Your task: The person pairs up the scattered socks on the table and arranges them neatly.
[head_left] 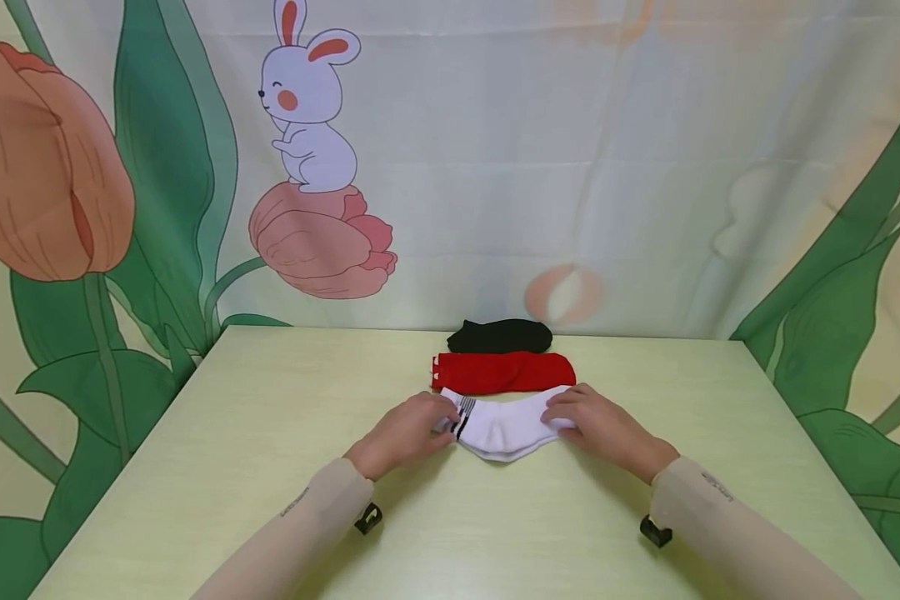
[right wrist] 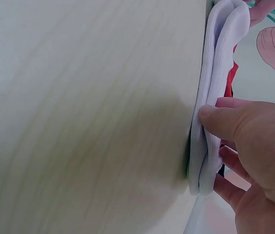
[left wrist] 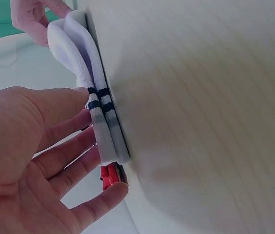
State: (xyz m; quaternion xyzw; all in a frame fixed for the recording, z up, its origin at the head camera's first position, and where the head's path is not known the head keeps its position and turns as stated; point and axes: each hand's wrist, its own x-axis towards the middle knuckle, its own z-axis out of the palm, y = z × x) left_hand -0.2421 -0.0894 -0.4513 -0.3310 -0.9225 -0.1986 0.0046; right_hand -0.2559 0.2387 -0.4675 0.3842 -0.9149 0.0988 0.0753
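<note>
A pair of white socks [head_left: 504, 425], laid one on the other with dark stripes near the cuff, lies bowed toward me on the table. At the striped cuff end my left hand [head_left: 416, 427] touches the upper sock; its thumb lies by the stripes and its fingers [left wrist: 74, 165] are spread and fairly straight. My right hand [head_left: 598, 421] pinches the toe end, its thumb [right wrist: 218, 119] at the side edge of the layers and its fingers over the top. Just beyond the white pair lie red socks [head_left: 502, 372], close behind both hands.
Black socks [head_left: 499, 337] lie behind the red ones at the table's far edge. The pale wooden table [head_left: 285, 408] extends on both sides and in front. A curtain [head_left: 480, 167] printed with a rabbit and tulips hangs right behind it.
</note>
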